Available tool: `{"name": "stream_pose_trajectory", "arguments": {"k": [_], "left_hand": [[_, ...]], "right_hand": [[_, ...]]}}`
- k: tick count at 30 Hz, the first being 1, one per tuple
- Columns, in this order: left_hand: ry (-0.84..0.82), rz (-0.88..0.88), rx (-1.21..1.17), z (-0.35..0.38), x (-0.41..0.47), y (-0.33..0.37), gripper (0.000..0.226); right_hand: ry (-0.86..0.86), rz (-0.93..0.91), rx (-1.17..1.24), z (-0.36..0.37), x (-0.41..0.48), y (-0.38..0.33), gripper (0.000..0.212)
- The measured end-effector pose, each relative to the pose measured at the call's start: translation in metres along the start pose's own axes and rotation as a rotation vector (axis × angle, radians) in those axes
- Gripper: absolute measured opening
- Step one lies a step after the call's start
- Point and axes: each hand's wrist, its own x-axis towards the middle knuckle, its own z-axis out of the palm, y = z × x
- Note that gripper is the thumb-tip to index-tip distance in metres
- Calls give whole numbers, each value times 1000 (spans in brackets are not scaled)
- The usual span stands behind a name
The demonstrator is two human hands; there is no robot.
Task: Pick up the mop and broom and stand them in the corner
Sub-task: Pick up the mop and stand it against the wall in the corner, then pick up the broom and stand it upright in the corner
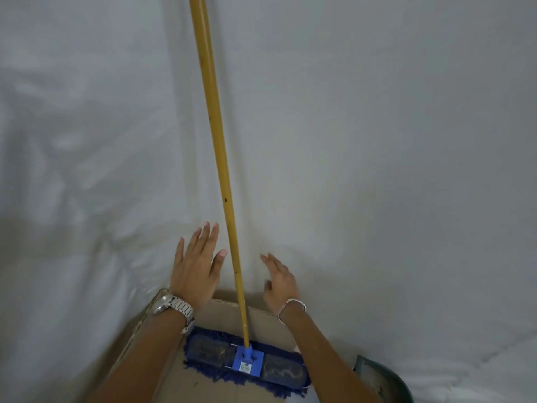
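Note:
A mop stands in the corner, its long yellow handle leaning up into the fold between two white-covered walls. Its flat blue head with dark fringe rests on brown cardboard on the floor. My left hand, with a metal watch on the wrist, hovers just left of the handle with fingers spread, touching nothing. My right hand, with a thin bangle, hovers just right of the handle, also spread and apart from it. No broom is in view.
White sheeting covers both walls that meet behind the mop. A dark green rounded object, partly cut off, sits at the lower right by the wall.

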Motion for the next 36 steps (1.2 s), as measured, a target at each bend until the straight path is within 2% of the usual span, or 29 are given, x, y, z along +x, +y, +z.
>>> {"name": "stream_pose_trajectory", "arguments": {"k": [4, 8, 13, 16, 20, 30, 36], "left_hand": [[119, 8, 92, -54, -21, 42, 56], [171, 95, 245, -102, -51, 83, 62], [289, 221, 103, -148, -101, 142, 61], [238, 248, 14, -153, -126, 183, 61], [116, 296, -19, -140, -160, 239, 65], [96, 450, -144, -98, -269, 402, 65], [28, 426, -219, -41, -357, 497, 63]], "right_hand": [[185, -97, -95, -66, -46, -45, 55], [378, -158, -263, -131, -100, -80, 55], [552, -102, -381, -200, -185, -101, 53], [573, -53, -471, -232, -232, -98, 52], [580, 43, -596, -268, -297, -72, 51], [617, 291, -697, -354, -482, 35, 50], [561, 330, -748, -396, -590, 122, 50]]}}
